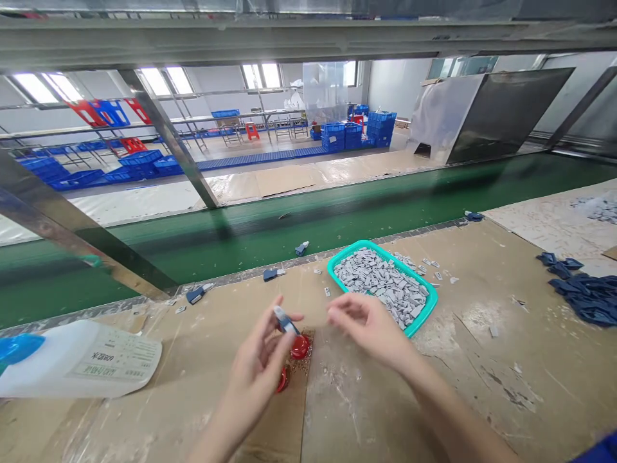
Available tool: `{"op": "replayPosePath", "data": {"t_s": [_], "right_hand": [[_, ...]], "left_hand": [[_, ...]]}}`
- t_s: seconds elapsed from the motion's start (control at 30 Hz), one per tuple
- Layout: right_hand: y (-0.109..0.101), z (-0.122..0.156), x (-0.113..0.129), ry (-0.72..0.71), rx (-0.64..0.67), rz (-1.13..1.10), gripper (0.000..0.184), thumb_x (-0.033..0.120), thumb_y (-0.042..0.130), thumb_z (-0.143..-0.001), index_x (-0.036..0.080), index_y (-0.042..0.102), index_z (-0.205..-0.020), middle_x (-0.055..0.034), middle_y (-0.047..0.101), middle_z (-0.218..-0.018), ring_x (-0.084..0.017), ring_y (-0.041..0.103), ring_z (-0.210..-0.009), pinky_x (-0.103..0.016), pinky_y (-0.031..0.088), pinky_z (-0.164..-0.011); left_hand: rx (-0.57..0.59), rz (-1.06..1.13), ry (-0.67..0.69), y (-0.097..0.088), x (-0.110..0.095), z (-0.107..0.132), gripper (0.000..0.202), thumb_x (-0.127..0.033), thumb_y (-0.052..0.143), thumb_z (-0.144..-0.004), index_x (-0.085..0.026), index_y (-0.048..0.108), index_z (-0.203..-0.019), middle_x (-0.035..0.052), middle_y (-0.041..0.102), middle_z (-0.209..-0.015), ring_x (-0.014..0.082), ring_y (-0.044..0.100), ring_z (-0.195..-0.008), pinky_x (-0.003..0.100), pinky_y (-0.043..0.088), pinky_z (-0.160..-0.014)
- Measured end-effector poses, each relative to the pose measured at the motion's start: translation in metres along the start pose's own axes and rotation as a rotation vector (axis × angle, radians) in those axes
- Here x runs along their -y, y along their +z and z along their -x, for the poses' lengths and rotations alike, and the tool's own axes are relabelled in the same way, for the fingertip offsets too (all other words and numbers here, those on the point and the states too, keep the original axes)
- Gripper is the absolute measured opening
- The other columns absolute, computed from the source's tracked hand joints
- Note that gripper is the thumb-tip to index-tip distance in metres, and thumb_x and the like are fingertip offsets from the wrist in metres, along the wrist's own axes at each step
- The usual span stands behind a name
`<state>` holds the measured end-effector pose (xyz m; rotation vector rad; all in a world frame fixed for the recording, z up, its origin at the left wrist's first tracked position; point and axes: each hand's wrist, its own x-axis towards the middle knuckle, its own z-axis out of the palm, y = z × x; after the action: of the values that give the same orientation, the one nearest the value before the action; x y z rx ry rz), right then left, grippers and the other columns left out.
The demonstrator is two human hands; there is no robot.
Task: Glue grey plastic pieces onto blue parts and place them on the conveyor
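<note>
My left hand (255, 363) pinches a small dark blue plastic part with a pale grey tip (282, 318) between thumb and fingers. Just right of these fingers, a red round lid-like dish (300, 348) rests on the cardboard, and a second red dish (282, 379) is partly hidden by the hand. My right hand (373, 326) is curled with its fingertips drawn together; whatever they hold, if anything, is hidden. Close behind it stands a turquoise basket (430, 303) filled with small grey plastic pieces (376, 276).
On the left lies a white plastic bottle (116, 357). Several blue parts (272, 274) lie along the bench edge by the green conveyor belt (337, 222). A pile of dark blue parts (585, 296) is at right. Metal posts (168, 138) rise on the left.
</note>
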<state>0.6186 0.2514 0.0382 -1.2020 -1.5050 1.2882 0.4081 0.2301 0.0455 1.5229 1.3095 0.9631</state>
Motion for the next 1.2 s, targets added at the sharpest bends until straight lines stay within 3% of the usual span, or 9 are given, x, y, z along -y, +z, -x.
{"op": "replayPosePath", "data": {"t_s": [0.07,0.17,0.37,0.53,0.7,0.83,0.93,1.07,1.2], "right_hand": [[-0.024,-0.013,-0.006,-0.019,-0.257,0.413,0.021,0.030,0.051,-0.087,0.024,0.063,-0.104,-0.0053,0.065,-0.098,-0.022,0.058,-0.090,-0.033,0.045,-0.073],[-0.043,-0.036,-0.017,0.011,-0.271,0.807,0.021,0.019,0.054,-0.084,0.024,0.067,-0.100,-0.0074,0.063,-0.096,-0.026,0.051,-0.101,-0.034,0.039,-0.080],[-0.029,-0.070,-0.032,0.049,-0.228,0.854,0.012,0.014,0.061,-0.077,0.022,0.069,-0.079,-0.0091,0.063,-0.086,-0.027,0.049,-0.098,-0.030,0.038,-0.070],[-0.026,-0.066,-0.029,0.040,-0.298,0.805,0.014,0.013,0.054,-0.081,0.018,0.063,-0.072,-0.0091,0.063,-0.078,-0.025,0.055,-0.087,-0.030,0.039,-0.066],[-0.026,-0.045,-0.017,-0.020,-0.303,0.527,0.012,0.027,0.055,-0.084,0.020,0.062,-0.077,-0.0038,0.068,-0.079,-0.019,0.063,-0.074,-0.028,0.046,-0.066],[-0.009,-0.030,-0.014,0.005,-0.190,-0.062,0.015,0.032,0.072,-0.069,0.018,0.067,-0.072,-0.0057,0.070,-0.077,-0.022,0.065,-0.075,-0.030,0.050,-0.068],[0.008,-0.022,-0.016,0.070,-0.128,-0.238,0.022,0.032,0.080,-0.059,0.016,0.069,-0.069,-0.0065,0.070,-0.077,-0.022,0.065,-0.074,-0.030,0.051,-0.068],[0.022,-0.018,-0.022,0.123,-0.053,-0.266,0.025,0.036,0.078,-0.063,0.015,0.069,-0.073,-0.0065,0.069,-0.073,-0.020,0.064,-0.069,-0.029,0.051,-0.064],[0.028,-0.016,-0.029,0.145,-0.065,-0.295,0.029,0.036,0.077,-0.065,0.015,0.068,-0.082,-0.0051,0.068,-0.073,-0.017,0.062,-0.066,-0.028,0.051,-0.061]], "left_hand": [[-0.090,-0.302,0.102,-0.019,0.006,-0.026,0.051,-0.030,0.041,-0.090,-0.025,0.027,-0.138,0.0097,0.055,-0.122,0.0227,0.053,-0.110,0.041,0.041,-0.095],[-0.200,-0.789,0.221,-0.048,0.023,-0.078,0.051,-0.020,0.032,-0.089,-0.018,0.021,-0.139,0.0108,0.057,-0.118,0.0266,0.048,-0.110,0.047,0.038,-0.094],[-0.159,-1.008,0.182,-0.080,0.054,-0.178,0.068,-0.006,0.043,-0.077,-0.001,0.018,-0.141,0.0186,0.061,-0.106,0.0322,0.050,-0.103,0.049,0.038,-0.089],[-0.131,-1.065,0.176,-0.078,0.071,-0.212,0.041,-0.030,0.052,-0.087,-0.016,0.047,-0.125,0.0107,0.056,-0.117,0.0243,0.056,-0.102,0.048,0.042,-0.088],[-0.132,-1.034,0.206,-0.056,0.072,-0.217,0.033,-0.033,0.052,-0.087,-0.017,0.054,-0.116,0.0096,0.055,-0.119,0.0239,0.054,-0.105,0.048,0.043,-0.088],[-0.102,-0.948,0.169,-0.040,0.068,-0.220,0.029,-0.033,0.055,-0.086,-0.015,0.057,-0.109,0.0083,0.059,-0.111,0.0214,0.058,-0.097,0.044,0.047,-0.083],[-0.162,-0.836,0.143,-0.037,0.062,-0.214,0.030,-0.030,0.055,-0.086,-0.015,0.055,-0.112,0.0086,0.058,-0.113,0.0219,0.058,-0.098,0.045,0.048,-0.082],[-0.241,-0.605,0.179,-0.040,0.046,-0.175,0.032,-0.027,0.052,-0.086,-0.016,0.055,-0.117,0.0117,0.058,-0.115,0.0236,0.057,-0.103,0.042,0.047,-0.087],[-0.290,-0.334,0.186,-0.045,0.025,-0.104,0.034,-0.035,0.049,-0.086,-0.018,0.056,-0.114,0.0108,0.063,-0.113,0.0228,0.059,-0.105,0.033,0.051,-0.084]]}}
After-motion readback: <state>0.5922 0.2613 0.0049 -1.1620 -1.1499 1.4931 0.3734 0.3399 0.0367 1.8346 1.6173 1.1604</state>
